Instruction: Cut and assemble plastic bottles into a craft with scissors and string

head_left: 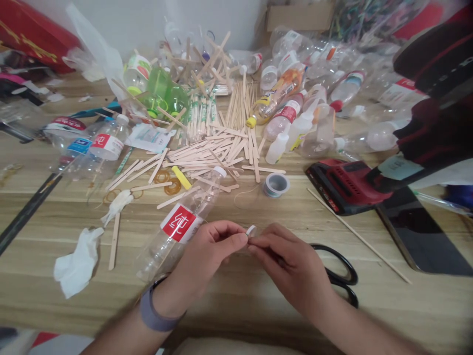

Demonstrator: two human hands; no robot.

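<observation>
1. Where the two hands meet above the near edge of the wooden table [369,305], they pinch a small white piece [251,230] between their fingertips; what the piece is cannot be told.
2. The left hand [207,256] is curled, thumb and forefinger closed on the piece's left side; a grey band sits on that wrist.
3. The right hand [291,261] grips the piece from the right, fingers bent inward.
4. A clear plastic bottle with a red label [181,223] lies on its side just beside the left hand, cap pointing away.
5. Black-handled scissors [342,278] lie partly under the right wrist.
6. A red power tool [343,185] and a small roll of tape [276,185] rest beyond the hands.
7. Flat wooden sticks [207,153] are heaped further back, among many empty bottles.
8. A crumpled white tissue [77,264] lies to the left.
</observation>
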